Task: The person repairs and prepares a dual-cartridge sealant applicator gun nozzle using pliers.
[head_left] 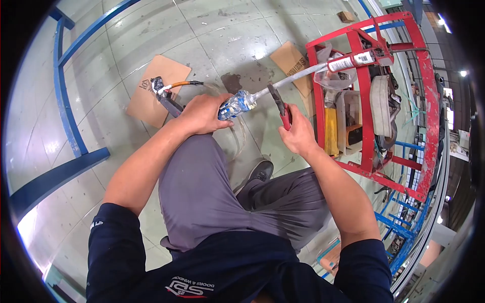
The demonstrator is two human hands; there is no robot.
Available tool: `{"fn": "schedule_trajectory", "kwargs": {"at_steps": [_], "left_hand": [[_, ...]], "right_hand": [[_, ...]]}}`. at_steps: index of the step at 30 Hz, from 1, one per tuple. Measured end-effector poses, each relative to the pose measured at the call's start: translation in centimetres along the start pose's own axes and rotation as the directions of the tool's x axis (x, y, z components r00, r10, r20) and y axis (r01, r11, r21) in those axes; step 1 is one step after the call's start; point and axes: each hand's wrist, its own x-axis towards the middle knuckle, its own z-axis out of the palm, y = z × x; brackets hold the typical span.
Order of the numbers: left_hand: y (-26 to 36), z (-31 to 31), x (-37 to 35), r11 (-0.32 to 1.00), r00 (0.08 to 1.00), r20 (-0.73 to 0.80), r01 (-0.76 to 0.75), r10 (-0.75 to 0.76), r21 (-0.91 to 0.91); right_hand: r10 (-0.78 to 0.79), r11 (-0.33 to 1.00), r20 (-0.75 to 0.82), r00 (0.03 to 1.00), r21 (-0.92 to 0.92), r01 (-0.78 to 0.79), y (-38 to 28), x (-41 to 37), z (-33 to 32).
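Navy shirt [222,257] nearest my lens, both hands at work above the tiled floor [237,43]
From my remote seat I see the left hand [204,113], its grip closed round the blue-and-white wrapped end [237,104] of a pale rod [295,78], just beyond the grey trousers [194,177]; the right hand [299,132] has its grip closed on red-handled pliers [279,102], their dark head at the rod, though whether it bites I cannot tell
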Motion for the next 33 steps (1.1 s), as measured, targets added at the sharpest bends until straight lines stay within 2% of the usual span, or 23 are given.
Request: {"fn": "schedule_trajectory", "kwargs": {"at_steps": [6,11,14,17,20,21,24,26,27,30,31,33], "left_hand": [[0.1,-1.7,-1.0,1.000,1.000,-0.011,0.016,-0.016,-0.001],[-0.7,-2.0,-1.5,0.999,0.999,-0.032,-0.033,0.032,-0.033],[-0.6,-2.5,-1.9,0.999,1.000,-0.009,-0.025,0.025,-0.030],[-0.6,-3.3,-2.5,0.997,0.997,0.041,-0.067,0.068,-0.028],[-1.3,-4.1,-3.3,0.989,0.985,0.136,-0.092,0.107,-0.117],[-1.0,-4.5,-3.9,0.986,0.979,0.183,-0.061,0.089,-0.154],[0.4,-5.4,-3.8,0.959,0.953,0.284,-0.021,0.105,-0.284],[0.6,-4.3,-3.9,0.906,0.934,0.315,-0.021,0.168,-0.422],[0.8,-3.9,-4.0,0.889,0.946,0.274,-0.031,0.174,-0.457],[1.2,-3.0,-3.2,0.940,0.955,0.270,-0.021,0.119,-0.341],[1.6,-2.9,-2.8,0.960,0.959,0.243,-0.079,0.147,-0.270],[1.7,-1.7,-1.5,0.963,0.957,0.237,-0.104,0.165,-0.250]], "right_hand": [[-0.215,0.976,-0.054,0.975,-0.027,0.214,-0.1,2.0,-0.9],[-0.411,0.911,-0.134,0.902,-0.069,0.406,0.7,3.1,-0.8],[-0.488,0.872,-0.117,0.865,-0.041,0.487,0.9,4.4,-1.5],[-0.685,0.728,-0.135,0.716,-0.147,0.669,1.5,6.5,-2.1],[-0.893,0.442,-0.045,0.449,-0.282,0.851,1.7,10.6,-3.2],[-0.919,0.368,0.065,0.390,-0.217,0.904,-0.9,10.9,-5.3],[-0.993,-0.008,0.119,0.020,-0.228,0.974,-4.0,14.4,-7.5],[-0.991,-0.073,0.131,-0.035,-0.298,0.952,-5.8,14.4,-8.3],[-0.992,-0.027,0.126,0.014,-0.319,0.947,-4.7,14.9,-7.6],[-0.971,0.224,0.018,0.237,-0.268,0.937,-0.5,11.7,-6.7],[-0.918,0.375,0.034,0.395,-0.249,0.893,1.3,9.6,-6.1],[-0.792,0.593,0.003,0.611,-0.232,0.771,4.1,5.2,-5.4]]}}
